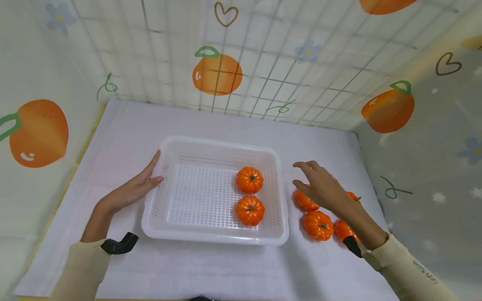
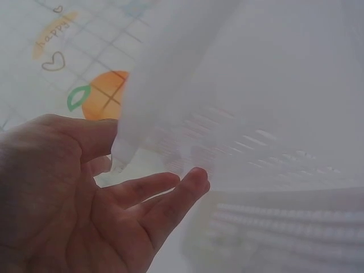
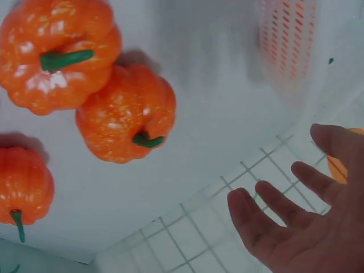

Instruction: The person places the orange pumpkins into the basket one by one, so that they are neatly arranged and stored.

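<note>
A white perforated plastic basket stands on the table with two small orange pumpkins inside, near its right wall. My left hand holds the basket's left rim, thumb over the edge and fingers along the outer side; the left wrist view shows the rim passing between them. To the right of the basket, my right hand hovers above several more orange pumpkins with green stems. Its fingers are spread and loosely bent around nothing. The hand and forearm partly cover some of those pumpkins.
A pale cloth covers the table. Behind it rises a white wire grid under a sheer curtain printed with oranges, and similar curtain hangs at both sides. Dark wrist devices sit at the cuffs.
</note>
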Demonstrator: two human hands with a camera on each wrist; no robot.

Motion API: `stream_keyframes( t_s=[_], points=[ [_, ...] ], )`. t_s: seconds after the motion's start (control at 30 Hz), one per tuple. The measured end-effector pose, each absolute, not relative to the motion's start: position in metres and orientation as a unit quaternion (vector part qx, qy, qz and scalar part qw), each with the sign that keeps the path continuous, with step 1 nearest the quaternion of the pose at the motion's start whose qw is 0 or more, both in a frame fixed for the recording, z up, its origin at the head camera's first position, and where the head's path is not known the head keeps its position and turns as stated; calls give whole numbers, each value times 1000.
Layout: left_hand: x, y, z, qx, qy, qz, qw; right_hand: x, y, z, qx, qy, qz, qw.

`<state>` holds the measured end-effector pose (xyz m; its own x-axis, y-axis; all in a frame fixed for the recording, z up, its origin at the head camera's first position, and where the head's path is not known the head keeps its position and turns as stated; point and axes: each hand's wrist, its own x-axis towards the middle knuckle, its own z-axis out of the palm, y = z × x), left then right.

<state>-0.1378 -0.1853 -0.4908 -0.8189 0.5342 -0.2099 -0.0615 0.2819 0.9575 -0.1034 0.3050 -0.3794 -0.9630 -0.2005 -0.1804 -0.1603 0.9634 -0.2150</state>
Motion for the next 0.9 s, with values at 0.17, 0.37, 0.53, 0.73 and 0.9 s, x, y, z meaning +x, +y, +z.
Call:
stream_keyframes(
  t_s=[0.17,0.37,0.53,0.73,0.9],
  points=[
    [-137,-185,-494,156,759,579,254,-103,318,-384,-49,983,-123,126],
    [-136,-185,-493,156,760,577,253,-104,334,-392,-16,977,-142,157],
    [-137,-185,-493,156,762,576,252,-103,350,-403,-23,978,-141,152],
    [-138,-185,-494,155,762,575,253,-101,363,-411,-13,975,-143,171],
    [-138,-184,-493,156,760,577,254,-101,372,-420,-6,970,-144,193]
  ],
)
